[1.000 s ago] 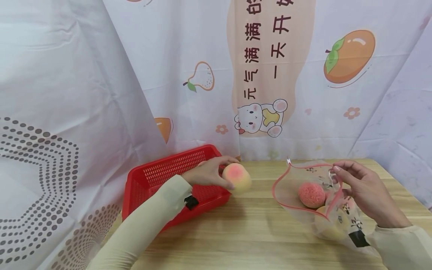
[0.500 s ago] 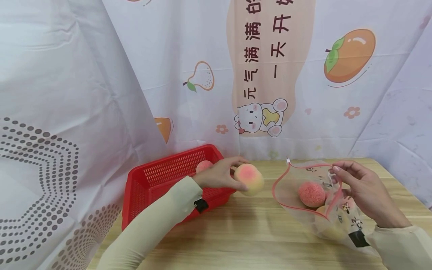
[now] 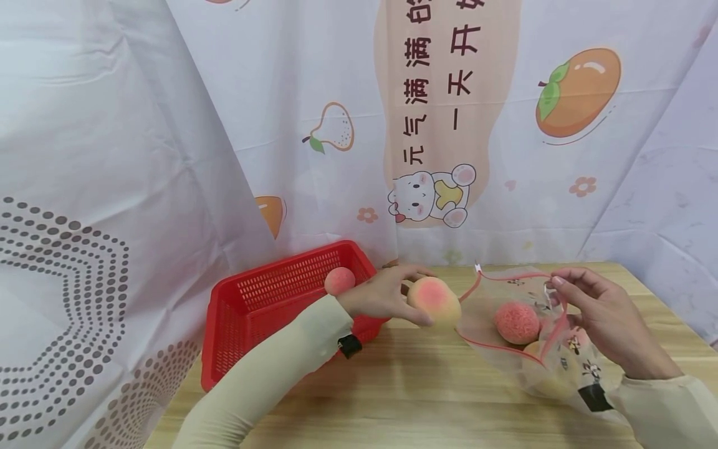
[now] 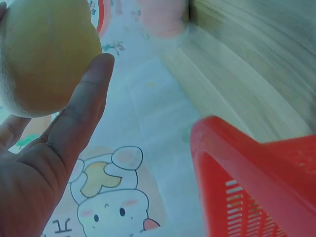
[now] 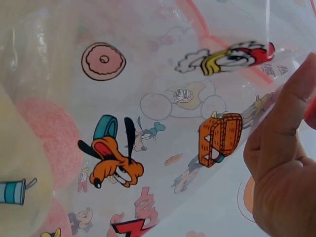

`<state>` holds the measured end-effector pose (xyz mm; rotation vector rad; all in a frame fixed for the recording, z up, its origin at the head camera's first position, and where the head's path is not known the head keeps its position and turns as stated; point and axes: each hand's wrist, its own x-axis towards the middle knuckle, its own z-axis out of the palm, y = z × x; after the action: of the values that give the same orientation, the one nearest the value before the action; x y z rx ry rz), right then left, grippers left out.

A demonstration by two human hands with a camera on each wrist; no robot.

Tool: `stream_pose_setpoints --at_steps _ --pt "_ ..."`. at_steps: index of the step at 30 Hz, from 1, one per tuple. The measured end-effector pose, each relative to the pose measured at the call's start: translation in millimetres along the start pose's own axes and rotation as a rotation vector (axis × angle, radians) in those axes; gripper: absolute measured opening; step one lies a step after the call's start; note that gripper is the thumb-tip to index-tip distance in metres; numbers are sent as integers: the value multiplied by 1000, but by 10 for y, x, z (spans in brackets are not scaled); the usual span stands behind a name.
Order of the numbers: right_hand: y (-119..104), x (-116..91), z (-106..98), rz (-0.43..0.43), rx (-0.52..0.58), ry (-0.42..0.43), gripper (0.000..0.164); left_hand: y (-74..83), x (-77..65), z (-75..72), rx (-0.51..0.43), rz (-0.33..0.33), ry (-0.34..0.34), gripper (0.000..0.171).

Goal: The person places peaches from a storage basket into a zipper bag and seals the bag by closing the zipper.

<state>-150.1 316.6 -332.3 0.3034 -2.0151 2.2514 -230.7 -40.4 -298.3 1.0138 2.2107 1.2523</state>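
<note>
My left hand grips a yellow peach with a pink blush, thumb and fingers on its sides, in the air just left of a clear zip bag. In the left wrist view the peach sits against the fingers. My right hand pinches the right side of the bag's pink-edged mouth, which gapes toward the left. Inside the bag lie a rough pink ball-like fruit and yellow-pink fruit, partly hidden by the printed film. The right wrist view shows the bag's cartoon prints close up.
A red slotted basket stands tilted in view at the left, behind my left forearm. One pink fruit is visible in it; the forearm hides part of the inside. A printed curtain hangs behind the wooden table.
My left hand has carried the peach rightward from the basket to the bag's mouth. The pink fruit in the basket has come into view. The right hand and bag stay in place.
</note>
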Motion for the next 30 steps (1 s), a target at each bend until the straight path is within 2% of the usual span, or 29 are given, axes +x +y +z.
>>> stream_pose_setpoints --at_steps 8,17,22,27,30 --pt "6 7 21 -1 -16 10 18 42 73 109 -23 33 -16 69" --pt "22 13 35 -3 -31 16 16 110 185 230 74 108 -25 68" --pt "21 17 48 3 -16 4 14 164 238 306 176 181 -38 66" --pt "18 2 79 -15 -72 -6 10 195 285 407 351 221 -45 69" --pt "4 -4 92 -37 -96 15 12 211 299 466 446 239 -23 71"
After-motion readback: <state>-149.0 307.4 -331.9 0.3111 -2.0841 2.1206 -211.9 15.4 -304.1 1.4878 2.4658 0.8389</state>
